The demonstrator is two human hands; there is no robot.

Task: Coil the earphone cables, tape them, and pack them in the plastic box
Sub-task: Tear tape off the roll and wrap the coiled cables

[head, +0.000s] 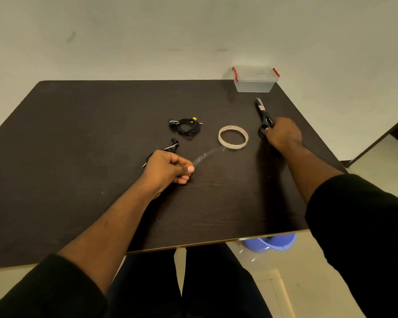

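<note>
Tape drawn out for cutting, scissors being taken up

On the bench (101, 134), the free end of a tape strip (207, 154) is pinched by the left hand (168, 167), which also grips a coiled earphone (170, 146); the strip runs to the tape roll (233, 137). The scissors (263, 115) are gripped at the handles by the right hand (283, 134). A second earphone coil (186, 126) lies farther off, apparently already bound. The strip may well sag, twist and stick to itself or the bench, or the held coil may loosen. The plastic box (255, 79), at the far corner, appears lidded and empty.
</note>
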